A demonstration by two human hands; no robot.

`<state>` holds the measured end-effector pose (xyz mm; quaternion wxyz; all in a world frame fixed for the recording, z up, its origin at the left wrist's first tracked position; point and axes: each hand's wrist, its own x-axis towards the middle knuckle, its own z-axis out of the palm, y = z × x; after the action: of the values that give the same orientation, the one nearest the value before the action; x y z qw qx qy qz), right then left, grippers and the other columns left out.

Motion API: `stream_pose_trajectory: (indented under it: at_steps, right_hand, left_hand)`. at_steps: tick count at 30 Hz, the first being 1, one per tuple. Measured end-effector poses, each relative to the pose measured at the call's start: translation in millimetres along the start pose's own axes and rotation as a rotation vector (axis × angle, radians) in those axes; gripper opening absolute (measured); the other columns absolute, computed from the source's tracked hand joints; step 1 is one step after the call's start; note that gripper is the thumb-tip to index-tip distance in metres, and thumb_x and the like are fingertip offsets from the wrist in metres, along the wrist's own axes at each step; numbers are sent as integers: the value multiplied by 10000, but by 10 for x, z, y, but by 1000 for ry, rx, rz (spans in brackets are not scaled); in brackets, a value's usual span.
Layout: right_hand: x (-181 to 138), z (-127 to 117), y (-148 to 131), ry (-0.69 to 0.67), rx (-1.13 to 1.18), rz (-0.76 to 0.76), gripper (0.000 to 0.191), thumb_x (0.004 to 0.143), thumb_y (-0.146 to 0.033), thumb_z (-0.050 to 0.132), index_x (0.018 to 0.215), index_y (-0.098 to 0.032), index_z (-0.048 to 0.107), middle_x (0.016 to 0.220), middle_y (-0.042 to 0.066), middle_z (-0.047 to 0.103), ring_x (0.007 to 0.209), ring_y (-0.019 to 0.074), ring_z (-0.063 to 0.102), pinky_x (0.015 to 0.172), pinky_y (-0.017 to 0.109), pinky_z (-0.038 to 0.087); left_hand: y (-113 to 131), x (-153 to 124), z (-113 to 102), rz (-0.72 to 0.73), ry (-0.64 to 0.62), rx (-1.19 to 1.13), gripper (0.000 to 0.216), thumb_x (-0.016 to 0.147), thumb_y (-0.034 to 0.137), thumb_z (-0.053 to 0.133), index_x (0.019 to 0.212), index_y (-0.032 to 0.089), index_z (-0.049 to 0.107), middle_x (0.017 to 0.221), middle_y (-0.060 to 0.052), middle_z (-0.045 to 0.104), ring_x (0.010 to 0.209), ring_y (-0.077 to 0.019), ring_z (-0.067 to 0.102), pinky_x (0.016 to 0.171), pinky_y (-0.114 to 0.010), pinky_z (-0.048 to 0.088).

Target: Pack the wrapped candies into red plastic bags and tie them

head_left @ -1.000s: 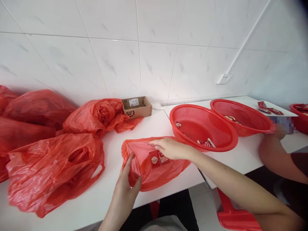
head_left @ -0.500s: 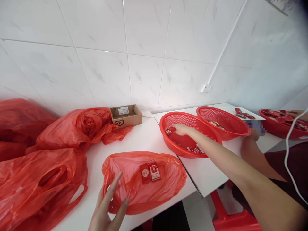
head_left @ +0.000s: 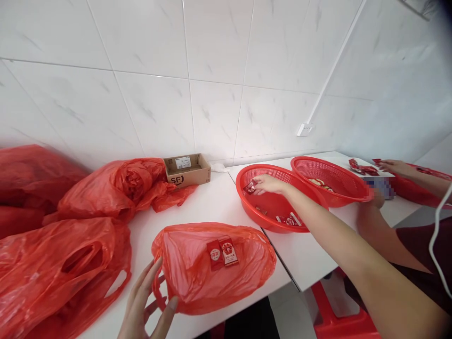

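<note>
My right hand (head_left: pixel 267 184) reaches into the nearer red mesh basket (head_left: pixel 243 207) and pinches a small red packet (head_left: pixel 250 187) near its left wall. A few other small packets (head_left: pixel 288 219) lie on that basket's floor. In front of me an opened red plastic bag (head_left: pixel 197 287) lies on the white table, with two red-and-white packets (head_left: pixel 229 252) inside. At the bag's left rim is my left hand (head_left: pixel 143 299), its fingers and thumb spread apart around the handle loop; whether they touch the plastic I cannot tell.
Filled red plastic bags (head_left: pixel 63 268) crowd the left side. A cardboard box (head_left: pixel 190 176) stands by the wall. A second red basket (head_left: pixel 332 172) is behind the first. At right, a co-worker's hand (head_left: pixel 391 165) holds a red packet; a white cable (head_left: pixel 436 235) hangs there.
My right hand has lifted a packet up from the basket floor. My left hand has shifted left, out of the bag's opening to its rim. The co-worker's hand has raised a packet.
</note>
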<state>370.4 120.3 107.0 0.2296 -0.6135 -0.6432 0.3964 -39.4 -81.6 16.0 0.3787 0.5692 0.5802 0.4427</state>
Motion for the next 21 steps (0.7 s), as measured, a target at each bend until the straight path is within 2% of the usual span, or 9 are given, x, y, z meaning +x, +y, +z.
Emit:
stream_pose_trajectory:
  at_steps: [3,5,7,10,11,13,15,18,21]
  right_hand:
    - [-354,-38,-218,-10,135,-57,205,855,-227,567,1048,-159,583,1146,123,653,958,200,693,856,330,556]
    - [-658,92,-399,-56,223,-112,278,865,-259,581,1129,-173,578,1190,118,646,998,204,685,868,328,556]
    - [-939,364,-574,-171,321,-182,304,877,-289,595,1158,-175,591,1163,118,666,989,213,687,844,331,562]
    - [-1205,968,-718,-395,278,-258,268,918,-300,545,1158,-210,622,1110,78,697,966,211,689,833,357,562]
    - [-1247,1186,-723,-372,200,-288,272,936,-284,508,1179,-241,621,1105,59,702,988,209,681,862,371,550]
    - [-1278,1566,-687,-206,4,-364,343,938,-243,484,1260,-302,587,1196,42,672,1092,224,639,945,412,505]
    - [-1274,1781,-640,-121,-138,-416,450,914,-234,521,1354,-330,521,1348,39,584,1233,250,552,1031,444,441]
    - [-1254,1674,-637,-192,-145,-395,457,912,-305,544,1367,-326,521,1354,37,583,1233,240,556,1039,418,443]
    - [-1170,1187,-652,-110,-9,-344,359,937,-381,494,1262,-272,603,1197,58,674,1023,205,665,887,366,536]
  left_hand:
    - [-48,43,-65,-3,-36,-20,703,802,485,653,1440,406,367,1524,-29,358,1328,-316,442,905,-357,565]
    - [-7,43,-50,3,-29,-25,690,814,468,643,1443,393,368,1523,-35,351,1313,-307,453,912,-357,558]
    - [80,26,1,17,-37,-9,673,830,459,624,1446,368,368,1487,-57,384,1205,-270,539,905,-362,552]
    - [226,5,84,50,-63,92,643,859,463,584,1449,320,372,1292,-76,517,888,-169,605,860,-360,540]
    - [266,1,102,59,-64,131,632,867,464,570,1448,304,378,1233,-72,538,827,-153,587,839,-354,534]
    - [324,-6,120,63,-57,182,612,882,466,544,1445,287,382,1212,-73,541,791,-147,562,793,-338,522]
    - [350,-17,119,50,-47,191,606,889,465,530,1448,290,373,1284,-84,513,846,-163,568,776,-331,514]
    - [339,-34,106,40,-47,178,615,890,455,530,1459,307,349,1406,-92,443,1082,-223,555,899,-374,488]
    - [302,-39,106,68,-50,165,610,894,440,531,1459,304,346,1491,-92,369,1331,-270,402,1049,-432,393]
